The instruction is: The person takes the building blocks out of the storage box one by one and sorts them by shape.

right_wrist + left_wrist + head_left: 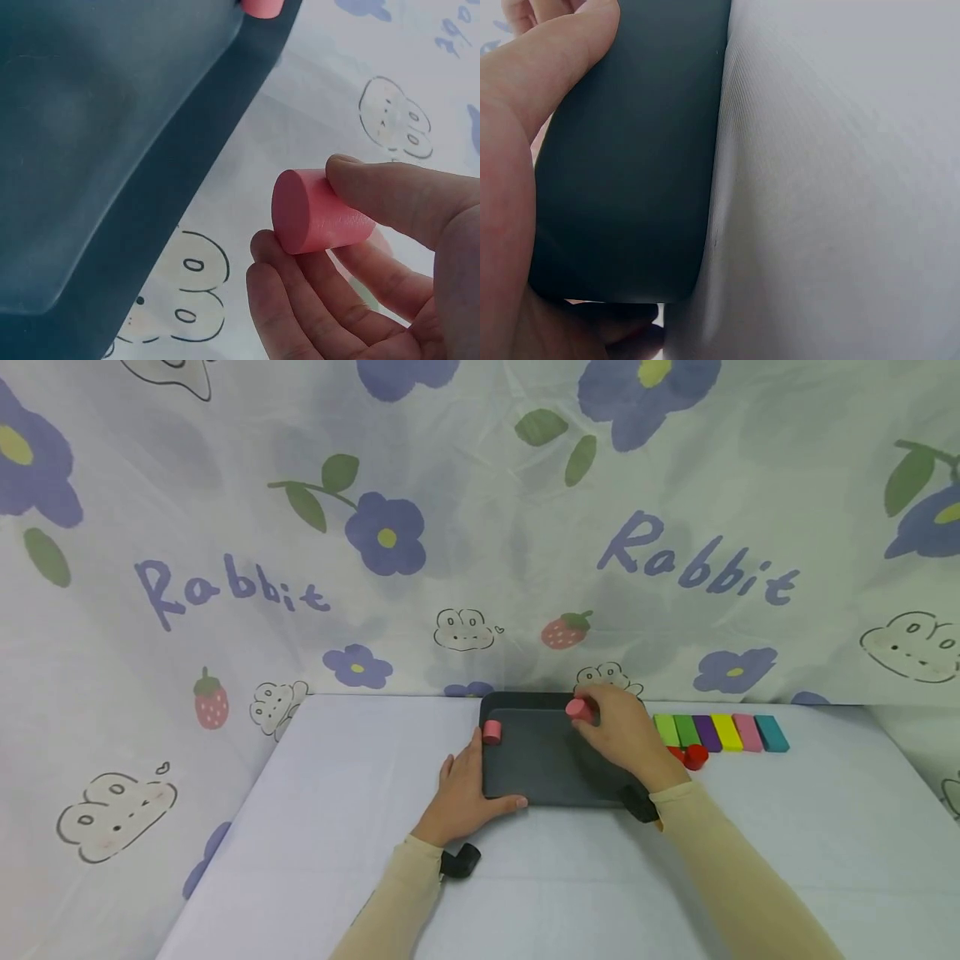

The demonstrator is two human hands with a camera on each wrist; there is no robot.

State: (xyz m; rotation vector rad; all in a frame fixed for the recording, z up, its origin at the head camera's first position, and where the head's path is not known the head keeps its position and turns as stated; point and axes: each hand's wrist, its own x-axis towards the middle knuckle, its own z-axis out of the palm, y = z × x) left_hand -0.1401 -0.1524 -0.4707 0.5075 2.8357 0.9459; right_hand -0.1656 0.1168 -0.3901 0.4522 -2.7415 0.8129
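Note:
A dark grey tray (540,768) lies on the white table. My left hand (465,797) rests against its front left corner, fingers stretched along the left side and thumb along the front edge. In the left wrist view the thumb (562,60) touches the tray's outer wall (637,150). Over the back right part of the tray, my right hand (618,731) pinches a pink cylinder block (322,210) between thumb and fingers, raised above the tray. Another pink cylinder block (492,732) stands inside the tray near its left side.
Right of the tray, a row of coloured rectangular blocks (720,732) lies near the back edge. Red cylinder blocks (696,757) sit in front of it, partly behind my right wrist. A printed curtain (480,568) hangs behind the table.

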